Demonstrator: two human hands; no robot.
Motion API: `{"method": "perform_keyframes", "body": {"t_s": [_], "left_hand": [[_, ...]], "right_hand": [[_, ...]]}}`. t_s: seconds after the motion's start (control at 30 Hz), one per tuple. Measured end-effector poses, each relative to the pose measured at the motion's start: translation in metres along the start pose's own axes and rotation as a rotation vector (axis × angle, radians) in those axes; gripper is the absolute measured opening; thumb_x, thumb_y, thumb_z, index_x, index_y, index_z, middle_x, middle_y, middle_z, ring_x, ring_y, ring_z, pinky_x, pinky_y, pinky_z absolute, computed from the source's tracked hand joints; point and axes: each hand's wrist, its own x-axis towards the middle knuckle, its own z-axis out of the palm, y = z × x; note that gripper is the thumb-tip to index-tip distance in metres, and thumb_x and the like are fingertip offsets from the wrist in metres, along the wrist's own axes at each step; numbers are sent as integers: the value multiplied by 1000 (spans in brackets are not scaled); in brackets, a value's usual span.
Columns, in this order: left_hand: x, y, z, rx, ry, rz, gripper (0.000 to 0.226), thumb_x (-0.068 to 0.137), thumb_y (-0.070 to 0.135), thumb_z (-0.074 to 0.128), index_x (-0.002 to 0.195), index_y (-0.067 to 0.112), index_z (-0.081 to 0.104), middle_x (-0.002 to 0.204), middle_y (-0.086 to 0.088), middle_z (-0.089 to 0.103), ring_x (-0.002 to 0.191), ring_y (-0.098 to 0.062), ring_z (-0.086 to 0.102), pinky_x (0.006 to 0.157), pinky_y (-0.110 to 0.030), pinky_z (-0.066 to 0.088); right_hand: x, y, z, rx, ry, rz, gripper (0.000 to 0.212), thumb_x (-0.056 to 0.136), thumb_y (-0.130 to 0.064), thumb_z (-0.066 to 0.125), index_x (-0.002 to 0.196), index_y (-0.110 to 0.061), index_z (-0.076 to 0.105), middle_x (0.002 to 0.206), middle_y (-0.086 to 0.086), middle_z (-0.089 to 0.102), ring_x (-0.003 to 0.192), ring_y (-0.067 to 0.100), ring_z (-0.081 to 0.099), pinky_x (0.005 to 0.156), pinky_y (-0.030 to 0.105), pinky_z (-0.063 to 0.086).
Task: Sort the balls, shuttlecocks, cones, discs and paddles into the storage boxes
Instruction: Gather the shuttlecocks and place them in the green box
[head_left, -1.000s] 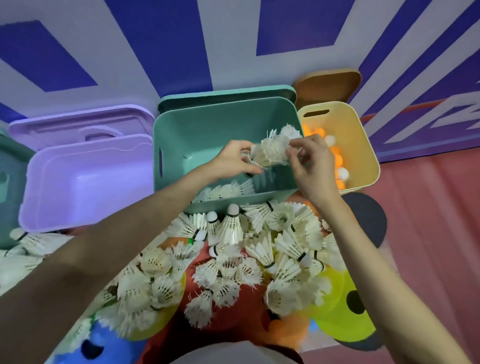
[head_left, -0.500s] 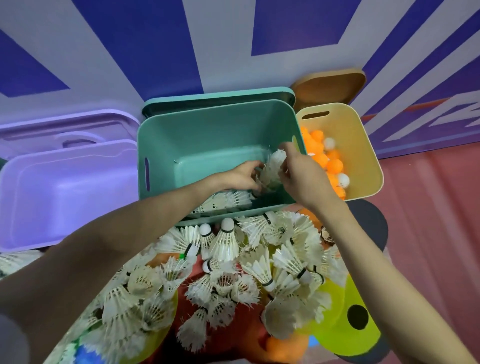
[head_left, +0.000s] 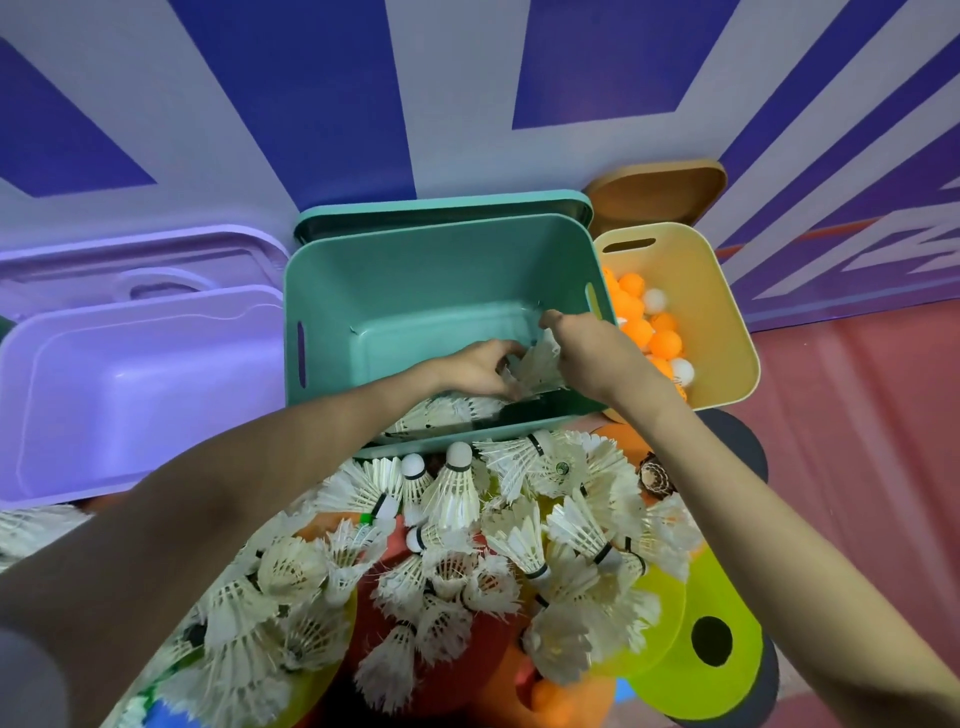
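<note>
Both my hands reach into the green storage box (head_left: 332, 291). My left hand (head_left: 475, 369) and my right hand (head_left: 587, 353) together hold a bunch of white shuttlecocks (head_left: 537, 364) low inside the box near its front wall. More shuttlecocks (head_left: 441, 410) lie on the box floor under my left wrist. A big heap of white shuttlecocks (head_left: 467, 545) covers the floor in front of the box. The yellow box (head_left: 727, 322) to the right holds orange and white balls (head_left: 649, 332).
An empty purple box (head_left: 130, 389) stands left of the green one, lids leaning behind the boxes. Yellow-green discs (head_left: 711, 639), orange cones (head_left: 545, 696) and a dark paddle (head_left: 743, 441) lie under and beside the shuttlecock heap. A blue-and-white wall rises behind.
Both hands have gone down with the shuttlecock bunch from above the green box's rim to deep inside it. The camera has moved closer.
</note>
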Motion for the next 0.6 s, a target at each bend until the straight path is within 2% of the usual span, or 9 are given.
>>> {"method": "perform_keyframes", "body": {"t_s": [0.1,0.23,0.3,0.4,0.5,0.6], "left_hand": [[1,-1,-4,-2,-4,-10,70,80,29,77,140,17,41,124,-1,54,102,-17,54,87,-27,45],[2,-3,-5,28,35,3,69,80,26,75,139,17,40,113,2,51,96,-17,53,72,-21,40],[3,-5,-3,50,11,15,69,80,24,75,139,16,40,115,2,52,93,-15,52,66,-16,38],[6,-7,-1,77,-49,19,66,80,19,75,137,14,42,114,0,57,93,-13,53,66,-11,38],[7,-5,-2,126,-68,15,67,81,20,75,138,14,42,99,4,55,84,-11,52,57,-11,37],[10,-6,-6,138,-91,4,69,81,18,75,140,12,40,95,-4,58,70,-4,46,51,-15,41]], "right_hand": [[0,3,2,22,1,-2,51,80,11,54,128,-6,47,109,21,63,94,37,63,66,35,48],[3,5,3,27,-9,-9,50,80,11,53,127,-6,47,108,21,64,94,36,64,68,36,50],[4,6,2,25,-18,-8,48,81,11,54,126,-6,49,107,20,64,93,35,63,65,34,48],[6,8,1,10,-28,-11,45,81,10,54,123,-5,50,108,19,64,94,35,63,66,35,50],[7,8,1,-9,-65,-18,42,81,10,56,120,-4,51,108,20,64,95,35,64,73,37,55],[10,7,-1,-43,-110,-29,36,82,14,50,114,-1,51,105,21,63,97,38,62,75,38,52]]}}
